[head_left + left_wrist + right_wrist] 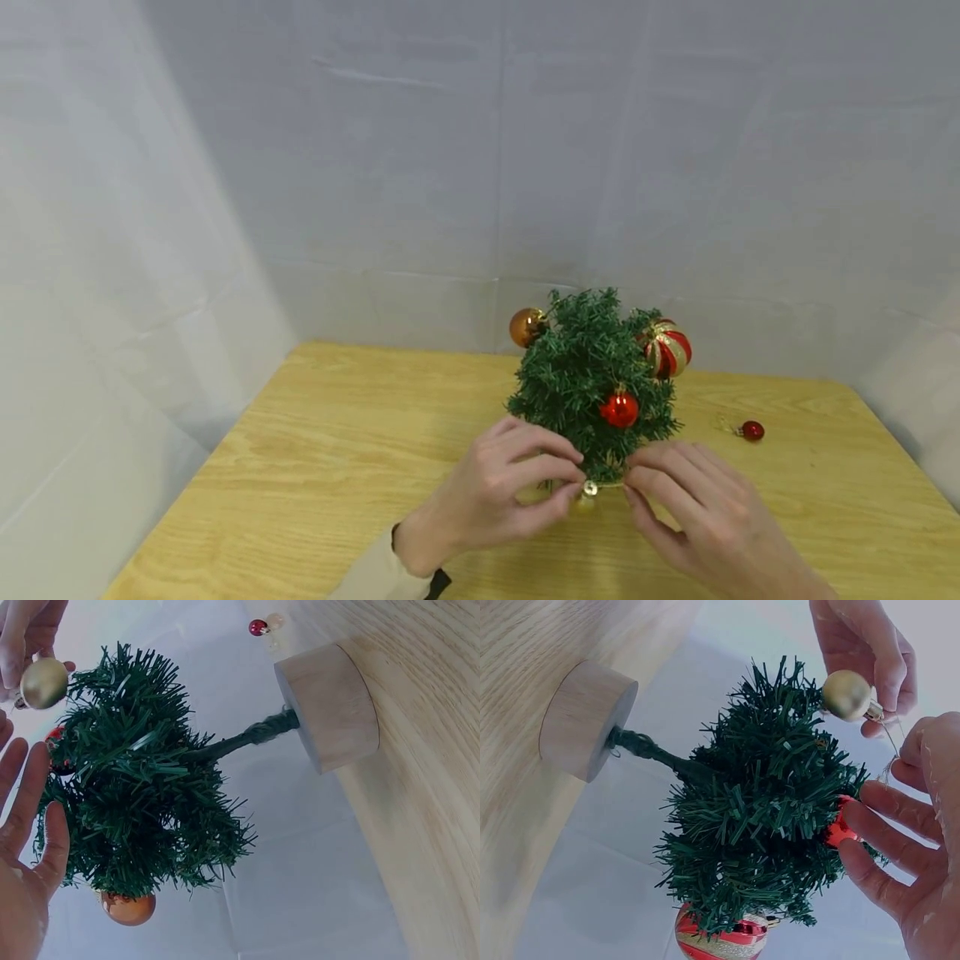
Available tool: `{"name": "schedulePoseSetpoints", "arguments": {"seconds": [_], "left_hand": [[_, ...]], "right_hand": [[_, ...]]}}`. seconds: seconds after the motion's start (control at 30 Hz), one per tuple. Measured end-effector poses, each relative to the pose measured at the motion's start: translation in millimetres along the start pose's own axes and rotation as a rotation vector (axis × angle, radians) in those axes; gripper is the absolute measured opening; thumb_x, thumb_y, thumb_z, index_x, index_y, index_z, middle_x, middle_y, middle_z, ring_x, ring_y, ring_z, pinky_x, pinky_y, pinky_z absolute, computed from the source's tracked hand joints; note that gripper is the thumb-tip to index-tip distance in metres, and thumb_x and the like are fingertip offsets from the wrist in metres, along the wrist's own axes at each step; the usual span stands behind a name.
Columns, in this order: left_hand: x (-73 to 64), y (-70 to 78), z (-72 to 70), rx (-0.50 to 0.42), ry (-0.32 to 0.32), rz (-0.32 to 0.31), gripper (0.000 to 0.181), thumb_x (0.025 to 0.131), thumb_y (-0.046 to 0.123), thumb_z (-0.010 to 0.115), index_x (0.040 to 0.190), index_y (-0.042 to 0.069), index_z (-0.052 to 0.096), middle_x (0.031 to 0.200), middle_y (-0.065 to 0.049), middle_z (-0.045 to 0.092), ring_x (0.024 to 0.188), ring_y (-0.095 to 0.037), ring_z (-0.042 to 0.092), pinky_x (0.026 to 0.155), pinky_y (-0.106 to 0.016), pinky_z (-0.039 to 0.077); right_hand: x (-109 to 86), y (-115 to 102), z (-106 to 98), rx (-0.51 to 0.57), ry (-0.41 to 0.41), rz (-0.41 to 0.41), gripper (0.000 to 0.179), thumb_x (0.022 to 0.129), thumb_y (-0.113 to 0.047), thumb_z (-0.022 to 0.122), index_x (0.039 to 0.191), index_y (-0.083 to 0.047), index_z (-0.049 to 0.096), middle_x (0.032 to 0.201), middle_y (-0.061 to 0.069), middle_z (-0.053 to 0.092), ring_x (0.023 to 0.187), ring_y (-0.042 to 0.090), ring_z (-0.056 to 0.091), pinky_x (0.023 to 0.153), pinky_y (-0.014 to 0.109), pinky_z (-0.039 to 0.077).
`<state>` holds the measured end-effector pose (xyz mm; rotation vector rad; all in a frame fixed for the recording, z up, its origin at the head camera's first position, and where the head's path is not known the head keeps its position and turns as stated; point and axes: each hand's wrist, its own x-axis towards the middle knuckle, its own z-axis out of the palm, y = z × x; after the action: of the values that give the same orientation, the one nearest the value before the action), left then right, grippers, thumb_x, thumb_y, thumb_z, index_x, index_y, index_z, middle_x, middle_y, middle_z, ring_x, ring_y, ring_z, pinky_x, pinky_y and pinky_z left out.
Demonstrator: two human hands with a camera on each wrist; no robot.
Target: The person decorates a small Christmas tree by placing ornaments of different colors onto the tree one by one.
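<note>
A small matte gold Christmas ball (847, 695) hangs at the front of a little green artificial Christmas tree (592, 367). My left hand (513, 479) pinches at its metal cap (589, 489), fingertips partly hidden. From the cap a thin gold cord (611, 484) runs to my right hand (697, 508), which pinches its other end between thumb and forefinger. The remaining fingers of the right hand (922, 832) spread beside the branches. On the tree hang a shiny red ball (620, 410), an orange-gold ball (528, 327) and a red-and-gold striped ball (667, 349).
A small dark red ball (752, 431) with a cord lies on the wooden table (337, 433), right of the tree. The tree stands on a round wooden base (330, 709). Pale sheeting (420, 167) hangs behind the table and along its sides.
</note>
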<state>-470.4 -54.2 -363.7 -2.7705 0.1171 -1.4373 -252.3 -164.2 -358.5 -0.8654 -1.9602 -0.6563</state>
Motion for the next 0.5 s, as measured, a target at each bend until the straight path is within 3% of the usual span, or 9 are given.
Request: {"name": "schedulePoseSetpoints", "arguments": {"seconds": [0.33, 0.5], "left_hand": [[1.6, -3.2, -8.9, -0.005, 0.047, -0.002, 0.007, 0.093, 0.016, 0.071, 0.096, 0.013, 0.078, 0.103, -0.001, 0.075, 0.093, -0.008, 0.069, 0.081, -0.021, 0.049], [5.0, -6.4, -14.2, -0.014, 0.075, -0.011, 0.013, 0.098, 0.017, 0.065, 0.096, 0.012, 0.077, 0.101, -0.003, 0.075, 0.092, -0.01, 0.07, 0.079, -0.022, 0.05]], "right_hand": [[8.8, -2.4, 2.4, -0.024, 0.017, -0.056, 0.037, 0.106, -0.031, 0.049, 0.083, -0.013, 0.071, 0.096, 0.006, 0.073, 0.091, 0.025, 0.068, 0.086, 0.03, 0.052], [17.5, -1.7, 3.4, -0.016, 0.019, -0.066, 0.036, 0.106, -0.031, 0.049, 0.084, -0.013, 0.071, 0.097, 0.008, 0.073, 0.094, 0.027, 0.068, 0.079, 0.036, 0.053]]}}
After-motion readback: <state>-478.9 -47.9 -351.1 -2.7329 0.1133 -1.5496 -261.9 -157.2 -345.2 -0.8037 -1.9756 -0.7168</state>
